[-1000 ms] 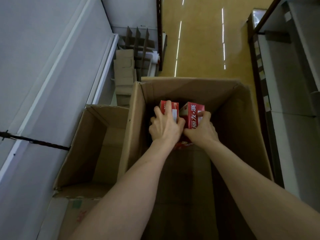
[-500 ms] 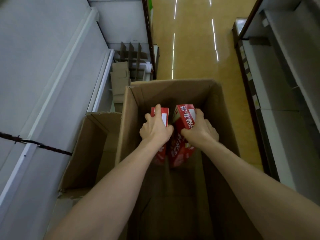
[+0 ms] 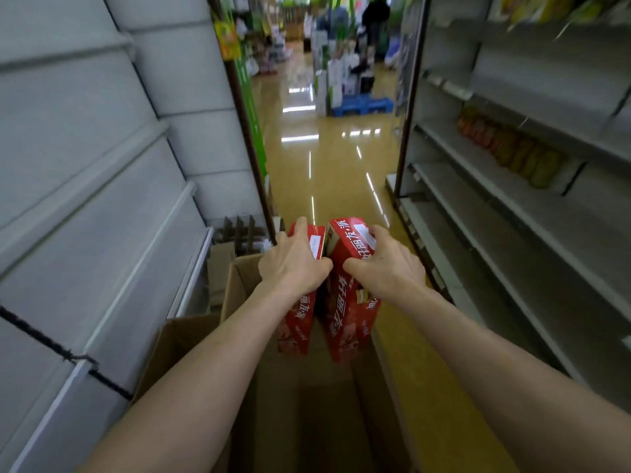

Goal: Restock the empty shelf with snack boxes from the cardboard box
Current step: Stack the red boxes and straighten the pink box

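A single view is given, taken by a wide-angle camera worn on the head, just above and behind the cardboard box (image 3: 240, 285). The lens is pointed forward and somewhat down, along the aisle floor (image 3: 334, 172) beyond the box. The box is seen from close by, its near end cut off by the lower frame edge. Above the box, near mid-frame, the left hand (image 3: 295, 264) and right hand (image 3: 386, 271) are caught gripping the left snack box (image 3: 297, 322) and right snack box (image 3: 348, 322). The left shelving (image 3: 102, 165) and right shelving (image 3: 512, 216) flanking the box are splayed outward.
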Demonstrator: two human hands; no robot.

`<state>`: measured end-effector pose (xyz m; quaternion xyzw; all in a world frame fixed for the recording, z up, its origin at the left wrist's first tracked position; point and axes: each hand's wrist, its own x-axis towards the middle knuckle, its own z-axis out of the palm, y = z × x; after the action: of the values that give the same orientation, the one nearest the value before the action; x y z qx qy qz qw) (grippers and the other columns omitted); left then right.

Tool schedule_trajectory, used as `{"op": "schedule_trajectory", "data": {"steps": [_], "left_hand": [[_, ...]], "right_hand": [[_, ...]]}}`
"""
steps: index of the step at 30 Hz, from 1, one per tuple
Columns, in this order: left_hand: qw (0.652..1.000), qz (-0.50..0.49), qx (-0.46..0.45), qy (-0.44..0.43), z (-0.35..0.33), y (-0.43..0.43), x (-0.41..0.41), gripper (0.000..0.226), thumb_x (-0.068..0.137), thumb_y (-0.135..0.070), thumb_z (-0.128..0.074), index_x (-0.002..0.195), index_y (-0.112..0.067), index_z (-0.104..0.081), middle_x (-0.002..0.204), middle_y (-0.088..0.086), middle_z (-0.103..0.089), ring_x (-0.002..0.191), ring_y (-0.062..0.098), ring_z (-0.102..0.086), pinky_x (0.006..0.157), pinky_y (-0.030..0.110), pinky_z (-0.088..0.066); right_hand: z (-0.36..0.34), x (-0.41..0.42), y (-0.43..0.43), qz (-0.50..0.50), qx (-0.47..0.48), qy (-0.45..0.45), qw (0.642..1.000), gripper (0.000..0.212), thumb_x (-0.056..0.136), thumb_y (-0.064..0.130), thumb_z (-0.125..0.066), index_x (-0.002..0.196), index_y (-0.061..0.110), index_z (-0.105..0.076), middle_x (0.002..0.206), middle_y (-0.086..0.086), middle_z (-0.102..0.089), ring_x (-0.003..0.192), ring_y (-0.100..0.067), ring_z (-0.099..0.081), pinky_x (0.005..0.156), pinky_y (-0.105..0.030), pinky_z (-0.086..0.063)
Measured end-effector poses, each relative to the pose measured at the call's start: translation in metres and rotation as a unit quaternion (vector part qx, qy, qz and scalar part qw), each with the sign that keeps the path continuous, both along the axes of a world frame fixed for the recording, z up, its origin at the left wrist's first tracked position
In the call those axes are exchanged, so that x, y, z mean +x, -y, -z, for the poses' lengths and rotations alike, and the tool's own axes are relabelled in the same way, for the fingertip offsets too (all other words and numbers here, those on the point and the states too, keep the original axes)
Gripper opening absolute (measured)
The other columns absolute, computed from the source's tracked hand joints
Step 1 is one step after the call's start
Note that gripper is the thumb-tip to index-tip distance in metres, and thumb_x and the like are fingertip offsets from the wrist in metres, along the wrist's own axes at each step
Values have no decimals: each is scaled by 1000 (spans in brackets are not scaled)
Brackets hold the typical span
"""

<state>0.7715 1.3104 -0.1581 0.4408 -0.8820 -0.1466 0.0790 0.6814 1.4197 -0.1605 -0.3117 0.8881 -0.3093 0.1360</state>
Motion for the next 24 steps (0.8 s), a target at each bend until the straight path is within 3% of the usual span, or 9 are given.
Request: {"op": "schedule_trajectory", "data": {"steps": [2, 5, 9, 12, 14, 19, 24], "left_hand": [[999, 15, -14, -26, -33, -22, 2, 84, 85, -47, -62, 151, -28, -14, 137, 10, -46, 119, 33, -52, 90, 43, -45], [996, 44, -34, -75, -79, -57, 3, 82, 84, -48, -64, 150, -27, -19, 135, 8, -48, 118, 32, -53, 89, 43, -46], [985, 102, -18, -136, -121, -101, -7, 74, 82, -44, -63, 145, -28, -28, 131, 5, -50, 116, 30, -52, 84, 34, -42], [969, 160, 31, -184, -145, -136, -19, 78, 69, -47, -59, 139, -31, -30, 134, 4, -50, 118, 31, -51, 97, 44, -45], [960, 204, 14, -190, -161, -158, -30, 78, 73, -46, -60, 143, -30, -30, 137, 5, -48, 121, 31, -49, 100, 45, -44], [928, 304, -38, -210, -194, -204, -57, 67, 81, -45, -57, 141, -34, -32, 126, 5, -54, 109, 30, -55, 91, 41, -48], [878, 397, -22, -268, -220, -250, -67, 67, 82, -45, -58, 142, -36, -31, 122, 2, -56, 99, 24, -56, 82, 34, -45]], "right_hand": [[-35, 4, -28, 6, -21, -30, 999, 76, 83, 49, -64, 146, 25, -28, 125, -2, -59, 105, -21, -62, 87, -34, -51], [-79, 9, -68, 27, -51, -75, 995, 76, 83, 50, -63, 146, 26, -28, 125, -2, -59, 104, -20, -63, 92, -41, -52], [-123, 10, -122, 71, -72, -124, 987, 72, 81, 50, -61, 144, 28, -32, 124, -1, -60, 104, -20, -61, 90, -39, -50], [-152, 8, -165, 117, -72, -156, 978, 69, 81, 49, -61, 142, 27, -34, 125, -1, -60, 106, -21, -61, 89, -37, -50], [-169, 7, -192, 154, -72, -179, 969, 65, 82, 47, -60, 139, 27, -37, 125, -1, -60, 106, -21, -60, 88, -37, -50], [-207, 15, -254, 262, -69, -234, 934, 63, 79, 46, -60, 137, 29, -42, 124, 1, -60, 109, -22, -58, 81, -31, -43], [-237, 39, -303, 357, -54, -278, 890, 62, 78, 43, -60, 137, 30, -45, 125, 1, -61, 111, -24, -57, 85, -33, -43]]}}
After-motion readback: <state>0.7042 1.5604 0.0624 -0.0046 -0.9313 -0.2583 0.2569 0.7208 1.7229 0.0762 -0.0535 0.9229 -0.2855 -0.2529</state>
